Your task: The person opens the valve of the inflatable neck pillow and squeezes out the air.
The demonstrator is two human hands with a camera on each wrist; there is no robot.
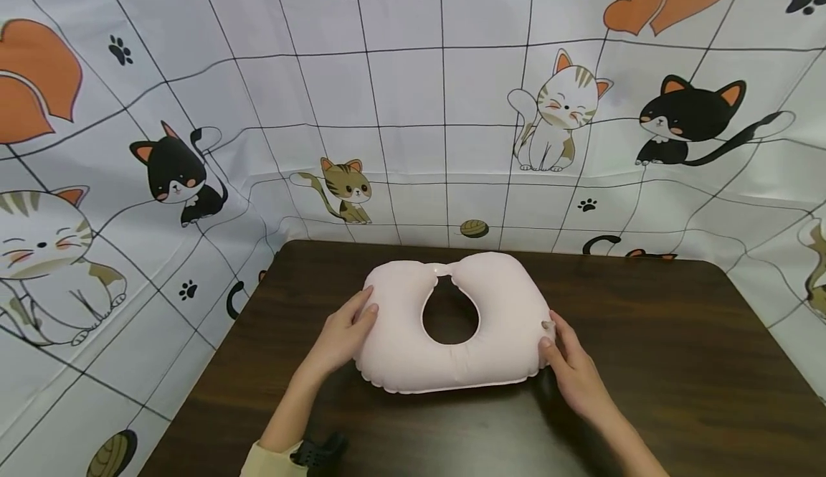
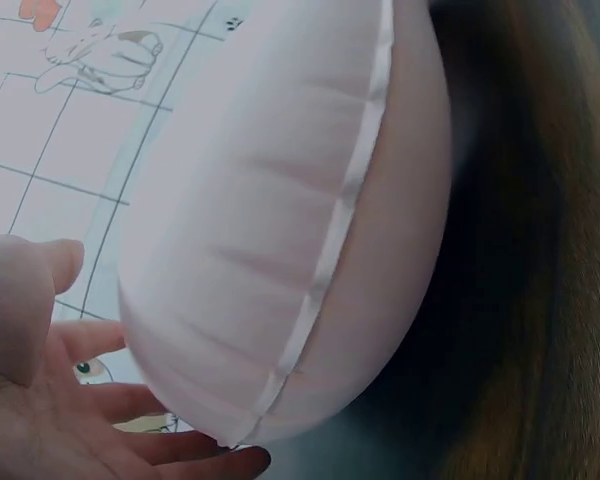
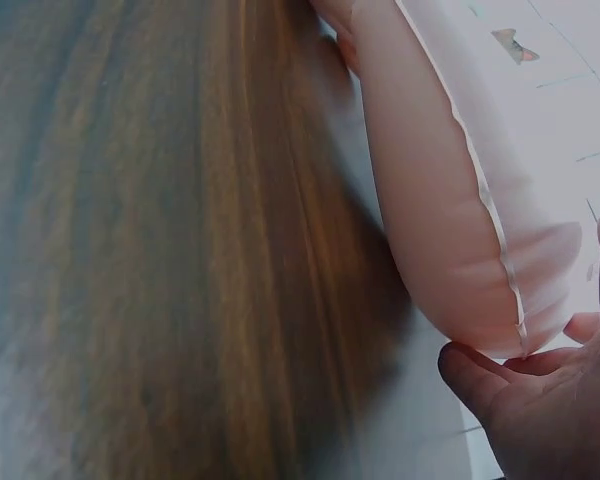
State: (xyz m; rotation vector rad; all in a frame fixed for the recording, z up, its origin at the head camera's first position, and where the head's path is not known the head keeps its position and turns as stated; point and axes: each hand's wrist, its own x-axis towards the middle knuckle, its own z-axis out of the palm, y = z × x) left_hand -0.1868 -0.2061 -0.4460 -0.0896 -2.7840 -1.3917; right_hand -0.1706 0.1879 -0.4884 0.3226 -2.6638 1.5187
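Observation:
A pale pink inflatable neck pillow [image 1: 393,333] stands between both hands above a dark wooden table, its round central hole facing the head view. My left hand [image 1: 348,326] touches the pillow's left side with extended fingers. In the left wrist view, those fingers [image 2: 130,405] lie against the rounded end below a white seam, the thumb apart from it. At the other side, my right hand [image 1: 574,373] rests its thumb and fingertips on the edge beside a small valve [image 1: 548,325]. The right wrist view has the right thumb [image 3: 470,375] touching the pillow near its seam; the palm is partly cut off.
The dark wood-grain table [image 1: 645,333] extends around the pillow. Behind and beside it hangs a white gridded curtain [image 1: 406,90] printed with cartoon cats, hearts and paw prints. A black strap [image 1: 319,452] sits at the left wrist beside a pale yellow sleeve [image 1: 271,461].

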